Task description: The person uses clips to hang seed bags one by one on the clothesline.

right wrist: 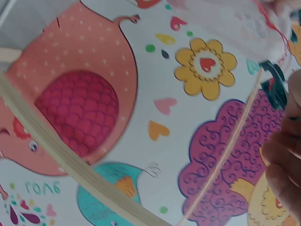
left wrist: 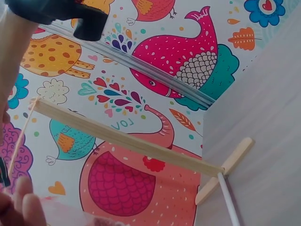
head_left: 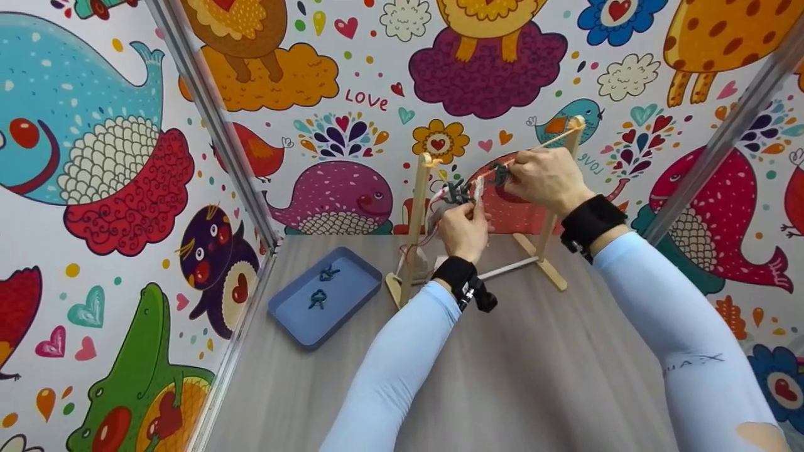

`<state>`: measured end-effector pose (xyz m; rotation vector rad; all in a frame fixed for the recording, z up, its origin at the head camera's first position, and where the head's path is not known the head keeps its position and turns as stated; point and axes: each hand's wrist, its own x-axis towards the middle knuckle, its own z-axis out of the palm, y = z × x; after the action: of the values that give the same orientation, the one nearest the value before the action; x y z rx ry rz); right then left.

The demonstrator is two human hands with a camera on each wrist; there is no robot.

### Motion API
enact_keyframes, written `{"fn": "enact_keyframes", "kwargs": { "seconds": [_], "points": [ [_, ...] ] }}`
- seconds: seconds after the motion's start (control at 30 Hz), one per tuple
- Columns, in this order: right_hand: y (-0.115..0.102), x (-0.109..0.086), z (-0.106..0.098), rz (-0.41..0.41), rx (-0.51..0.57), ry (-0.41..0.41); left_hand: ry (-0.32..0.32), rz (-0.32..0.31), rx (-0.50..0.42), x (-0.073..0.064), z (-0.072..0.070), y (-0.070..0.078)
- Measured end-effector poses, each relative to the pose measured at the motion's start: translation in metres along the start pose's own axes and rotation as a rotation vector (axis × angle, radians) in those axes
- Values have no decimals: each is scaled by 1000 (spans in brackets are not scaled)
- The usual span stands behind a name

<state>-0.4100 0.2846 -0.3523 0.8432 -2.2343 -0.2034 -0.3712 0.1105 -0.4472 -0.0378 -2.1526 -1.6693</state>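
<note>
A thin cord [right wrist: 221, 162] runs between two wooden posts. My right hand [head_left: 548, 179] is at the cord and pinches a dark green clip [head_left: 499, 173], whose end sits at the cord in the right wrist view. Lower and to the left, my left hand [head_left: 465, 231] pinches the whitish top of a see-through bag [right wrist: 225, 26] with a red string [right wrist: 266, 16]. Another dark green clip [head_left: 457, 191] is just above the left fingers, at the bag's upper edge. The left hand and wrist hide part of the bag.
The wooden stand has a left post [head_left: 419, 220], a right post [left wrist: 127, 140] on a flat foot [head_left: 553, 276], and a white crossbar [head_left: 509, 269]. Left of it, a blue tray [head_left: 292, 329] holds two dark green clips [head_left: 318, 299]. Patterned walls enclose the grey table [head_left: 502, 376].
</note>
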Motion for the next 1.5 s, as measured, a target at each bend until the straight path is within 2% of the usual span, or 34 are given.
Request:
{"fn": "enact_keyframes", "kwargs": {
  "seconds": [0.17, 0.33, 0.43, 0.53, 0.7, 0.9, 1.07, 1.27, 1.4, 1.5],
  "points": [
    [4, 10, -5, -7, 12, -97, -7, -34, -6, 1, -1, -1],
    [4, 29, -5, 44, 67, -210, -15, -60, -17, -1, -2, -4],
    [5, 41, -4, 38, 194, -285, -1, -65, -5, -2, -1, -5],
    [9, 47, -1, 47, 340, -354, -4, -102, -64, -4, 1, -4],
    [17, 39, 5, 91, 413, -347, -25, -177, -169, -5, 3, -5],
    [11, 23, 16, 154, 407, -318, -19, -193, -175, -7, 2, -10],
    [5, 5, 23, 242, 367, -314, -70, -142, -143, -13, 0, -19],
    [-7, -16, 36, 380, 430, -325, -185, 11, 110, -22, -10, -40],
    [-17, -31, 48, 424, 439, -245, -260, 133, 218, -27, -26, -61],
    [-26, -45, 56, 466, 443, -186, -318, 204, 300, -26, -47, -82]
  ]
}}
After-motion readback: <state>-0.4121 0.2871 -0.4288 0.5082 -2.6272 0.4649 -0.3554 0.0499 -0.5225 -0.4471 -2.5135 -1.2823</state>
